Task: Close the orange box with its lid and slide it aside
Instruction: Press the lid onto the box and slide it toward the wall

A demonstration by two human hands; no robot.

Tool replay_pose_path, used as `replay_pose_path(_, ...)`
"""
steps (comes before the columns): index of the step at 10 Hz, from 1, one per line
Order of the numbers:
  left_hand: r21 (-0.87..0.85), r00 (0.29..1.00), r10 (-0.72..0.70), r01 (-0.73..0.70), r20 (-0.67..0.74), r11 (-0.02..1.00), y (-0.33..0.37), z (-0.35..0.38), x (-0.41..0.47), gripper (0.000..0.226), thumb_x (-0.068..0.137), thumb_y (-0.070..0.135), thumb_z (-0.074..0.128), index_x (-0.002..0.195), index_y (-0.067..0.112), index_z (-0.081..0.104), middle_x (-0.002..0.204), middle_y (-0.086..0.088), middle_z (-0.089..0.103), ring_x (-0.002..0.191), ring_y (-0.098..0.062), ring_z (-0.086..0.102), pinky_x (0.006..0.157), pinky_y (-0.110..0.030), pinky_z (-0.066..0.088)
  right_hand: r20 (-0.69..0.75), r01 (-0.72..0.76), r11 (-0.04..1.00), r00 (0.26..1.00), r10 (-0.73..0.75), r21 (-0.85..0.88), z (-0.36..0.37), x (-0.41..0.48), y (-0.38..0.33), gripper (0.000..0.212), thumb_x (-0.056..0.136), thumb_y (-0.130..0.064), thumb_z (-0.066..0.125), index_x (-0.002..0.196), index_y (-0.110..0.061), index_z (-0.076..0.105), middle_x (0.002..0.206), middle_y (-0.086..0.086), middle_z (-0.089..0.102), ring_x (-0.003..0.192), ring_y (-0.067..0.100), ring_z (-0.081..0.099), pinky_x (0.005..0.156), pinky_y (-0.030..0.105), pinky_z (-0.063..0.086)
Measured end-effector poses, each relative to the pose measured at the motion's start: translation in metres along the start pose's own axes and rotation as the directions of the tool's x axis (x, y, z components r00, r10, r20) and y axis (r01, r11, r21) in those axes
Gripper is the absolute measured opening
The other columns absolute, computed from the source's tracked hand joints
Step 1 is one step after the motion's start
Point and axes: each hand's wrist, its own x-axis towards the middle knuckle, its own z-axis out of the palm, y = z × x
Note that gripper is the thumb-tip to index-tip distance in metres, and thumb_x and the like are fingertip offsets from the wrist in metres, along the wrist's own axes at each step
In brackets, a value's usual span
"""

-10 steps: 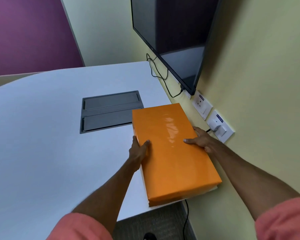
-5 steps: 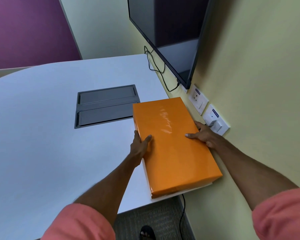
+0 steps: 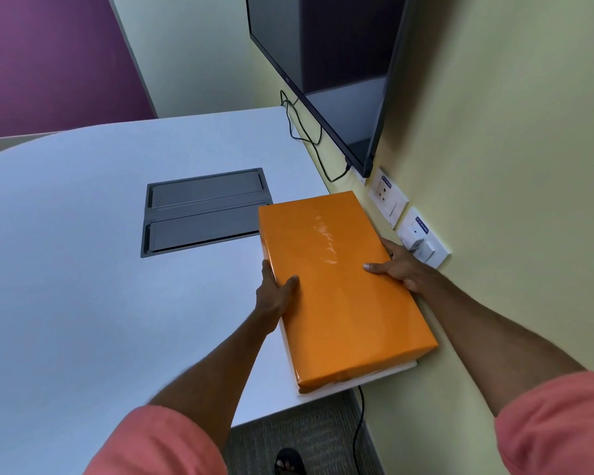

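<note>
The orange box (image 3: 340,286) lies closed on the white table (image 3: 100,286), its glossy orange lid covering it and a thin white base edge showing along the near side. It rests at the table's right edge, close to the yellow wall. My left hand (image 3: 275,296) grips the box's left side, thumb on top of the lid. On the opposite side my right hand (image 3: 396,265) holds the box, thumb lying across the lid and fingers hidden between box and wall.
A grey recessed cable hatch (image 3: 203,210) sits in the table just left of the box. White wall sockets (image 3: 422,234) and a plugged adapter are right beside my right hand. A dark screen (image 3: 323,73) hangs above with cables trailing down.
The box has shifted a little away from me and toward the wall, both hands staying on its sides. The camera has tilted slightly.
</note>
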Motion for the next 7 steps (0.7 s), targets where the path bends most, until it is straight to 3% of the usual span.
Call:
replay_pose_path(2,0.02,0.999,-0.002,0.001,0.053,1.0,0.001,-0.009,0.0,0.085,0.09,0.047,0.056,0.154,0.025,0.003,0.155,-0.011,0.033,0.135,-0.039,0.042,0.109,-0.056,0.038,-0.193,0.054,0.994,0.979,-0.071,-0.094,0.007,-0.003,-0.004,0.089,0.063,-0.013,0.089,0.141,-0.009,0.046,0.137,0.019,0.056,0.12,0.038,0.057,0.093,0.047,0.051)
replay_pose_path(3,0.042,0.997,0.0,-0.003,0.081,0.999,0.003,-0.013,0.001,0.087,0.089,0.048,0.057,0.153,0.024,0.004,0.155,-0.01,0.033,0.135,-0.039,0.042,0.109,-0.055,0.039,-0.241,0.018,0.951,0.966,-0.096,-0.309,0.009,-0.005,-0.012,0.09,0.061,-0.021,0.091,0.139,-0.006,0.048,0.138,0.019,0.056,0.122,0.037,0.056,0.098,0.047,0.049)
replay_pose_path(4,0.102,0.992,0.031,-0.044,0.125,0.994,0.005,-0.023,0.006,0.084,0.088,0.048,0.059,0.152,0.02,0.011,0.154,-0.011,0.035,0.136,-0.038,0.043,0.108,-0.052,0.04,-0.282,-0.065,0.786,0.949,-0.142,-0.615,0.017,-0.006,-0.03,0.083,0.067,-0.033,0.086,0.137,-0.006,0.048,0.139,0.019,0.053,0.127,0.037,0.051,0.101,0.047,0.045)
replay_pose_path(5,0.227,0.992,0.064,-0.086,0.104,0.97,0.008,-0.037,0.014,0.085,0.089,0.048,0.058,0.152,0.011,0.015,0.156,-0.013,0.033,0.139,-0.037,0.038,0.11,-0.048,0.037,-0.313,-0.052,0.731,0.923,-0.225,-0.68,0.027,-0.009,-0.048,0.066,0.077,-0.042,0.076,0.129,-0.009,0.052,0.132,0.019,0.056,0.12,0.038,0.054,0.094,0.046,0.047)
replay_pose_path(6,0.52,0.979,0.202,-0.185,0.025,0.834,0.02,-0.081,0.026,0.086,0.091,0.053,0.051,0.153,0.006,0.014,0.16,-0.015,0.024,0.147,-0.033,0.025,0.117,-0.048,0.028,-0.288,0.038,0.637,0.871,-0.399,-0.77,0.057,-0.015,-0.075,0.058,0.087,-0.051,0.06,0.126,-0.009,0.052,0.125,0.017,0.059,0.114,0.038,0.057,0.085,0.046,0.049)
replay_pose_path(7,0.679,0.94,0.339,-0.225,-0.037,0.699,0.028,-0.114,0.029,0.078,0.093,0.054,0.046,0.151,0.007,0.022,0.157,-0.014,0.029,0.146,-0.03,0.027,0.117,-0.05,0.026,-0.262,0.086,0.567,0.822,-0.505,-0.819,0.084,-0.016,-0.084,0.06,0.089,-0.056,0.052,0.125,-0.008,0.051,0.124,0.016,0.06,0.113,0.037,0.056,0.083,0.047,0.049)
